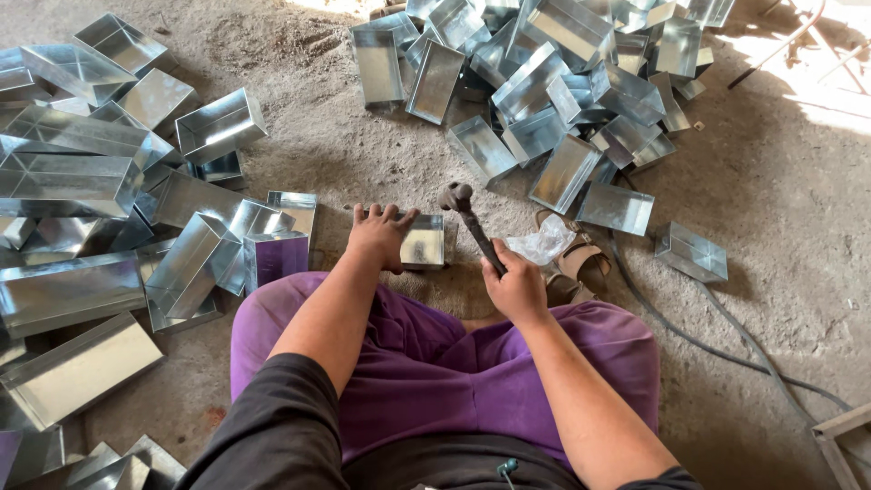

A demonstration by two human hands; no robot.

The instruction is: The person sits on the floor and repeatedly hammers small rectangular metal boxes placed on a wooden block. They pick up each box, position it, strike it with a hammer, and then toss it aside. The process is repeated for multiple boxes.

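I sit on a concrete floor in purple trousers. My left hand [379,235] rests flat on a small shiny sheet-metal box [425,243] that stands on the ground in front of my knees. My right hand [515,287] grips the dark handle of a worn hammer [464,211]. The hammer's head is raised just above and to the right of the box. The box's left part is hidden under my left hand.
A heap of similar metal boxes [544,73] lies ahead and to the right. Another heap [100,200] spreads along the left. A sandal [583,260] with a crumpled plastic bag [543,243] sits by my right knee. A cable [726,336] runs across the floor at right.
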